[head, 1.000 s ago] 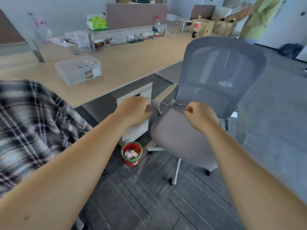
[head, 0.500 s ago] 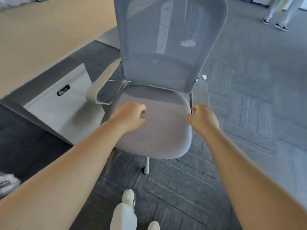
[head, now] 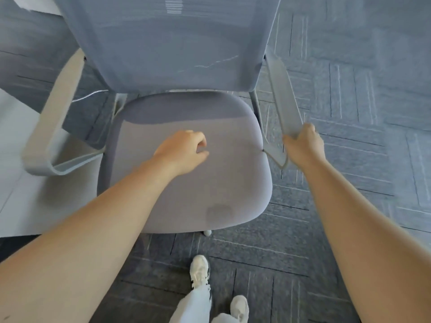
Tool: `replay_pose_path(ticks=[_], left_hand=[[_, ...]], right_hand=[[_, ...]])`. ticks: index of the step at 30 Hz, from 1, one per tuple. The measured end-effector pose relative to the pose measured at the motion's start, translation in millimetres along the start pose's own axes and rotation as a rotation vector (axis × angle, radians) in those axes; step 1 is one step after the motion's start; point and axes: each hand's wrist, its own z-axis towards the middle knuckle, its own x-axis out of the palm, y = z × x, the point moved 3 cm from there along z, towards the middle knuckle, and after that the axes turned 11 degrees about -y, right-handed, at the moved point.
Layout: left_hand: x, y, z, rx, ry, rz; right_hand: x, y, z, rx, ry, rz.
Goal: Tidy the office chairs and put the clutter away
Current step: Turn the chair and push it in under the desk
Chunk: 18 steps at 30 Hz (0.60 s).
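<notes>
**Chair in hand, one armrest gripped**

I am standing right at the front edge of the office chair (head: 186, 173), looking down on its grey seat. Everything below is placed against that chair. My right hand (head: 303, 145) is closed around the front end of the chair's right armrest (head: 279, 101), fingers wrapped over its lower bend. My left hand (head: 184, 152) hangs above the middle of the seat, fingers loosely curled, gripping nothing; I cannot tell whether it touches the fabric. The left armrest (head: 44, 136) is untouched, and beyond it, on the chair's left, sits a pale cabinet (head: 14, 164), very near that armrest. My shoes (head: 198, 271) stand on the carpet (head: 361, 159) just in front of the seat. The mesh backrest (head: 175, 43) rises beyond the seat.

I judge the step in hand is steering the chair back into its place. The risks as I see them: pulling on one armrest alone would probably swivel the seat rather than roll the base, swinging the left armrest into the cabinet. My feet are close enough for a caster to run over a toe. The base is hidden under the seat, so I cannot check where the wheels point.
</notes>
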Motion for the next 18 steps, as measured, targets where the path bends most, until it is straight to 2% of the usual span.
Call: replay_pose_path(ticks=[4,11,18], left_hand=[[-1.0,2.3,1.9,-0.007,0.000,0.002],[-6.8,-3.6,-39.1,-0.032,-0.055,-0.017],[14.4,-15.7,-123.9,-0.083,-0.118,-0.032]], right_hand=[[1.4,0.4,-0.7,0.024,-0.018,-0.059],[4.5,-11.6,-51.5,0.034,0.061,-0.109],[14.3,-46.0,-130.1,-0.166,0.248,0.016]])
